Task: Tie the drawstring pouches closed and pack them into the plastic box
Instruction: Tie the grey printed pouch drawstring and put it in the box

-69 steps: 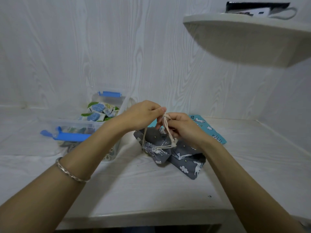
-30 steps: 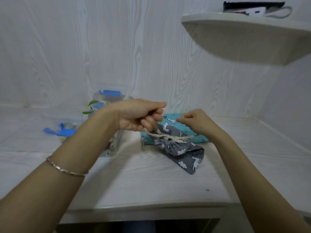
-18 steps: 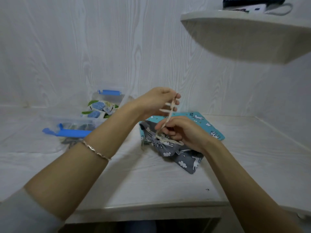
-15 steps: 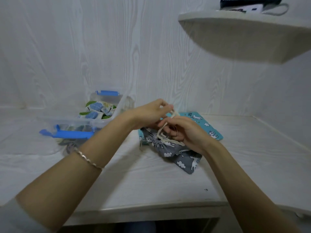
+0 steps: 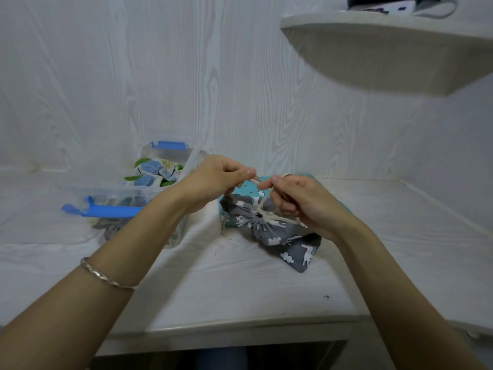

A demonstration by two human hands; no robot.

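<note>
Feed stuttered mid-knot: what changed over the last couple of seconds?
The left hand, raised with the cord just before, has dropped level with the right hand; both pinch the cord over the grey pouch. The teal pouch and plastic box stayed put.

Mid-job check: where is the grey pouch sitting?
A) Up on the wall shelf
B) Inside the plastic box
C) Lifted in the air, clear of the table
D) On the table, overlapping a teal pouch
D: the grey pouch lies on the table, its gathered end overlapping the teal pouch, while the left hand and right hand pinch its cord.
</note>
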